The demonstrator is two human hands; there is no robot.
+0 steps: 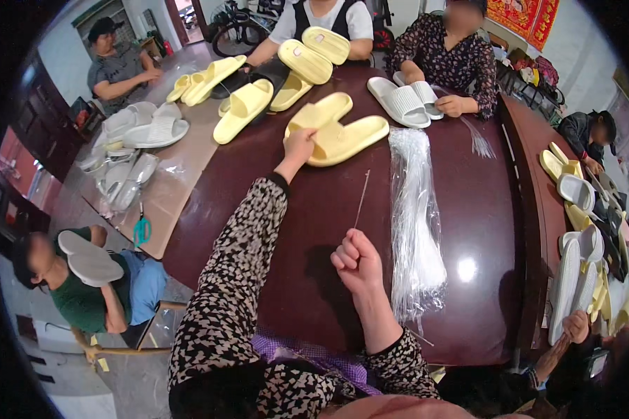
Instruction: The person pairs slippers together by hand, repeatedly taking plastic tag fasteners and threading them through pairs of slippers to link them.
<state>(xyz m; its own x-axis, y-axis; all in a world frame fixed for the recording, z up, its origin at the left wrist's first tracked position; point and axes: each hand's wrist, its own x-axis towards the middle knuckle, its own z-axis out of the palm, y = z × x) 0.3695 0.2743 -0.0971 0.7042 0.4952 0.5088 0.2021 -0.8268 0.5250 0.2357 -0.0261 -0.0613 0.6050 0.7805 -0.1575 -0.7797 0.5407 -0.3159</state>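
My left hand (300,145), arm stretched forward over the table, grips a pair of yellow slide slippers (360,140) by the left side. The two slippers lie side by side with their toes to the left. Nearer to me, my right hand (358,260) is closed around a thin, pale plastic strand (363,199) that sticks up from the fingers. Just right of that hand lies a long bundle of clear and white plastic strands (416,230) in a transparent wrapper. How the left fingers hold the slippers underneath is hidden.
Other yellow slippers (246,108) and pale grey slippers (157,127) are heaped at the far left. Teal-handled scissors (141,229) lie on cardboard (162,209). Across the dark red table (468,209), a person handles grey slippers (407,101). More slippers line a right-hand surface, beyond a raised edge (531,209).
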